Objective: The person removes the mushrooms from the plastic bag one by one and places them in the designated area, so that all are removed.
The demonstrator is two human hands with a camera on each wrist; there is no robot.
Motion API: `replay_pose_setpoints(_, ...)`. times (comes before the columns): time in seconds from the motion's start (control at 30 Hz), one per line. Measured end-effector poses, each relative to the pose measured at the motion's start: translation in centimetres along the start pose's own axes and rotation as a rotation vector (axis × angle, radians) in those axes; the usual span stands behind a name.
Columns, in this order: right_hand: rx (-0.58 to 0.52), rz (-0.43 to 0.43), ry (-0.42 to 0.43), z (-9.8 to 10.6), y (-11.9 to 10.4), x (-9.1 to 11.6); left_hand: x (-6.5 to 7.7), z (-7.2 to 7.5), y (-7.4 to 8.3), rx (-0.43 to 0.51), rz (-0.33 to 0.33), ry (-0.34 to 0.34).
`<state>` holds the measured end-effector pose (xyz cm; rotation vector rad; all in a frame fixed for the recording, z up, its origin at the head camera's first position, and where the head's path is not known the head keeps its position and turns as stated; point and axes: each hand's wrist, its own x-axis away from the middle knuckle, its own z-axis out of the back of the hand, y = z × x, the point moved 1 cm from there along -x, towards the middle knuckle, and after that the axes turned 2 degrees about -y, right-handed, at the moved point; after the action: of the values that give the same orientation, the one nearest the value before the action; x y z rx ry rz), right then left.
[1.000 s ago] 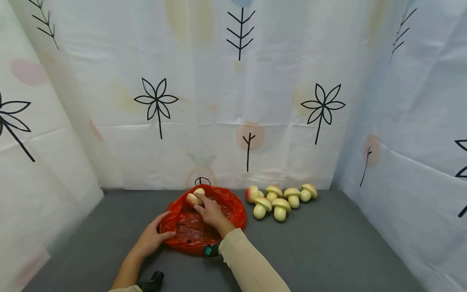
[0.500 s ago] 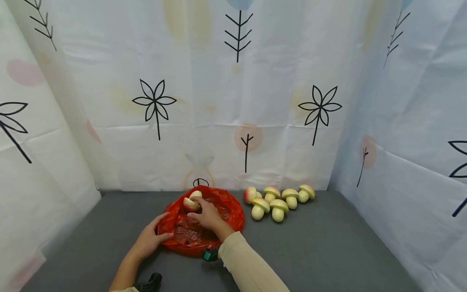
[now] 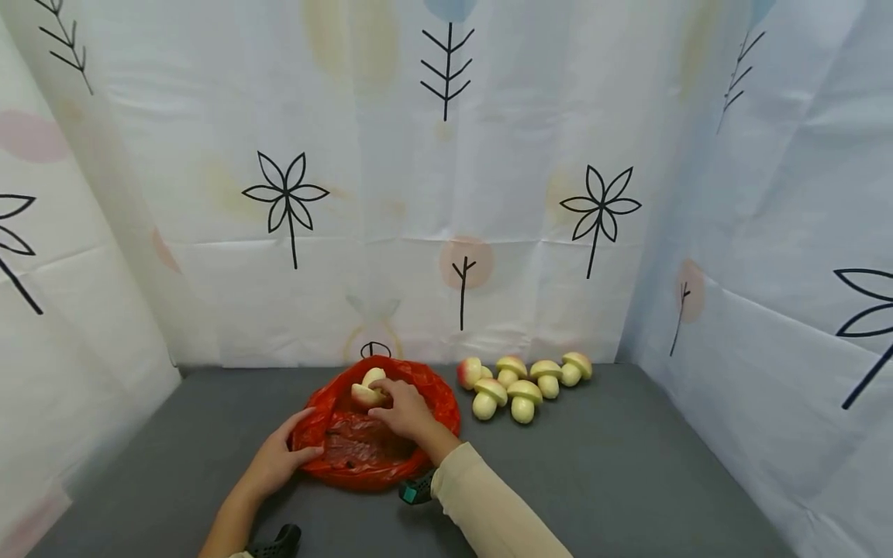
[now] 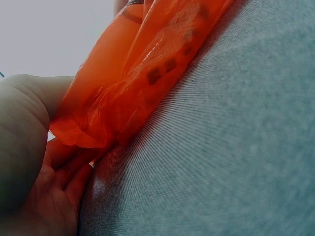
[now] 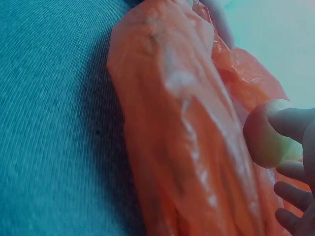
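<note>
A red plastic bag (image 3: 370, 484) lies spread on the grey table with its mouth facing up and its rim folded outward. At the bag's left side, my left hand (image 3: 274, 459) grips the rim; the left wrist view has the thumb on one side of the plastic and the fingers (image 4: 59, 182) on the other. Inside the far left part of the bag, my right hand (image 3: 406, 412) pinches a toy mushroom (image 3: 364, 396) with a pale stem and reddish-yellow cap. The right wrist view shows the thumb (image 5: 290, 122) pressed on that mushroom; its far side is hidden.
Several toy mushrooms (image 3: 523, 401) stand in a cluster right of the bag, and one lies on its side with a red cap (image 3: 469, 373). Patterned white cloth walls (image 3: 530, 302) enclose the grey table (image 3: 614, 457) at the back and sides.
The right hand and the toy mushroom have come slightly nearer to me within the bag. The left hand keeps its place on the rim. The head view has turned slightly right.
</note>
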<state>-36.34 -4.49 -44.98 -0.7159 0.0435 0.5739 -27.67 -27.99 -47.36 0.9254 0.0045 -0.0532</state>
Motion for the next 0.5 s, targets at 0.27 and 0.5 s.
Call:
replay_pose_setpoints(0.27,-0.023,-0.069,-0.071,-0.7,0.2,0.4,0.2,0.0,0.1,-0.009,0.019,-0.006)
replay_pose_setpoints(0.5,0.002,-0.042,-0.072,-1.2,-0.5,0.0,0.1,-0.1,0.1,0.011,0.004,0.002)
